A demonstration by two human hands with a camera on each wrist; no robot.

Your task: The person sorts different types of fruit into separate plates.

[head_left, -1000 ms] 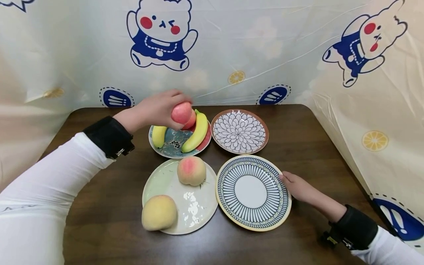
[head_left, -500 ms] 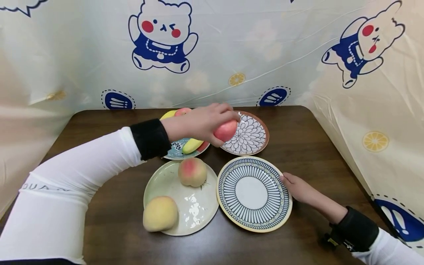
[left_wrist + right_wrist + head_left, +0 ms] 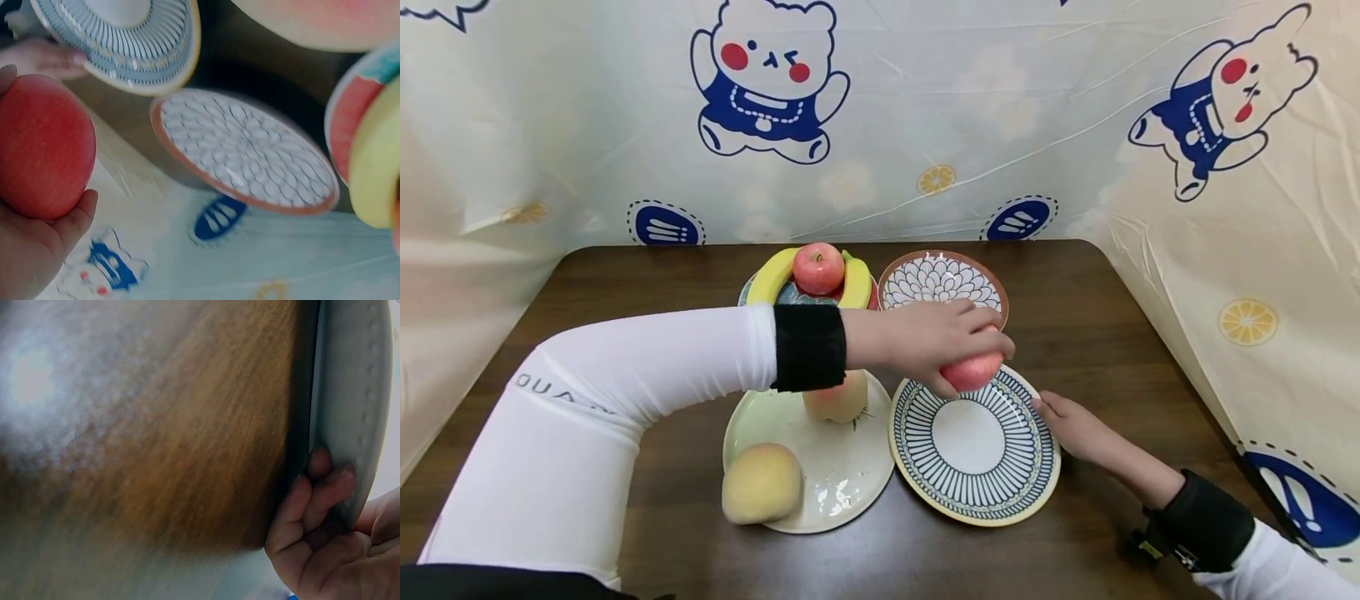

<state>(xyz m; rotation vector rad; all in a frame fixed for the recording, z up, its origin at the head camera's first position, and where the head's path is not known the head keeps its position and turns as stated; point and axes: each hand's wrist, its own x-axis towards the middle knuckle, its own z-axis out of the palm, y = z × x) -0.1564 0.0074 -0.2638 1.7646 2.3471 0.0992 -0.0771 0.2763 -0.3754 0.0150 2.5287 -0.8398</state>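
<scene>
Head view: the red apple [image 3: 973, 372] sits in my left hand [image 3: 936, 342], held from above with fingers and thumb curled round it, over the far rim of the striped plate [image 3: 975, 492]. The apple is round, so it has no long axis to mind; what counts is that the plate's bare white middle lies just below it and a little toward me. In the left wrist view the apple [image 3: 44, 147] fills the palm [image 3: 28, 250], with the striped plate [image 3: 134, 53] beyond it.

My right hand [image 3: 1071, 425] is at that plate's right edge. In the right wrist view its fingers [image 3: 312, 494] curl under the rim [image 3: 350, 394] and hold it, against the brown tabletop [image 3: 156, 456].

My left hand is the nearer one to the plate's middle, since it hangs right over it; the right only touches the edge.

Around these: a flower-patterned plate [image 3: 940, 279] just behind, a pale green plate [image 3: 842, 475] to the left carrying two peaches [image 3: 762, 483], one partly hidden by my sleeve, and at the back a plate with bananas [image 3: 856, 283] and another apple [image 3: 818, 267].
</scene>
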